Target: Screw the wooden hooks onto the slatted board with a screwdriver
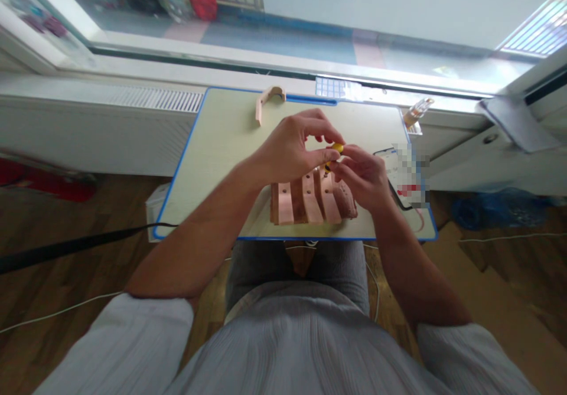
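Above the brown block, the fingers of my left hand (305, 138) are curled around the top of a small yellow-and-black tool (338, 147). From the other side, my right hand (365, 173) pinches at its lower part. Fingers cover most of the tool, so its exact kind does not show. Its lower end points down at the rightmost of three light wooden strips (330, 205). These strips have dark holes and lie across a rounded brown block (346, 200) near the table's front edge.
A curved wooden piece (264, 103) lies at the back of the blue-edged table (212, 159). On the right is a dark-edged phone or tablet (394, 173), partly blurred out. A clear bottle (417, 111) stands beyond the right back corner. A black strap (88, 244) reaches the left edge.
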The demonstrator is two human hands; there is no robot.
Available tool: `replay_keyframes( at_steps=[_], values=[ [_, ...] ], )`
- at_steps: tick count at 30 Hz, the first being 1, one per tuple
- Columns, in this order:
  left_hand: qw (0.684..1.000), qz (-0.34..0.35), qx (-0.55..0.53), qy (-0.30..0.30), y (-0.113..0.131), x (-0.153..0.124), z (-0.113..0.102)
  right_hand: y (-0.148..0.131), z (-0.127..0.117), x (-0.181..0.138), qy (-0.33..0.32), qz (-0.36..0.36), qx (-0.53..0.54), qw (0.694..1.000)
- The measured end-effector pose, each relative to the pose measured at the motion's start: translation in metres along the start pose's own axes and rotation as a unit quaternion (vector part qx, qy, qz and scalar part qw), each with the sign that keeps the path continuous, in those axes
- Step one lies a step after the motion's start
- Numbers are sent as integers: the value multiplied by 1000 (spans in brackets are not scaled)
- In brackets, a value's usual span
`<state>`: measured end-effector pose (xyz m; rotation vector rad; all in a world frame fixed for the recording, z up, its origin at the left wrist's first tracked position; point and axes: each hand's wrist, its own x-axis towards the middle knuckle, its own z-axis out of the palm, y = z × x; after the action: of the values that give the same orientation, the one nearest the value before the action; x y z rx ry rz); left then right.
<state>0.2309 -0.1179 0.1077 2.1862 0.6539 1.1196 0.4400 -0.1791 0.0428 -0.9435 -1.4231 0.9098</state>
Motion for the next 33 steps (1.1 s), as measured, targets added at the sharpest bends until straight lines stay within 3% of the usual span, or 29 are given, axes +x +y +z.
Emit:
replay_keyframes(
  at_steps=[8,21,27,33],
  values=[
    [1000,-18,-6,-15,8,-3,-1,-5,3,-3,-8,16,-37,999],
    [998,-32,1,50,0,-2,10,6,13,1,38,3,-69,997],
    [999,-33,-3,22,5,-3,8,0,7,-2,-8,25,-21,999],
    [1000,-17,-20,5,6,-4,7,-2,4,-4,-1,-30,-37,999]
  ],
)
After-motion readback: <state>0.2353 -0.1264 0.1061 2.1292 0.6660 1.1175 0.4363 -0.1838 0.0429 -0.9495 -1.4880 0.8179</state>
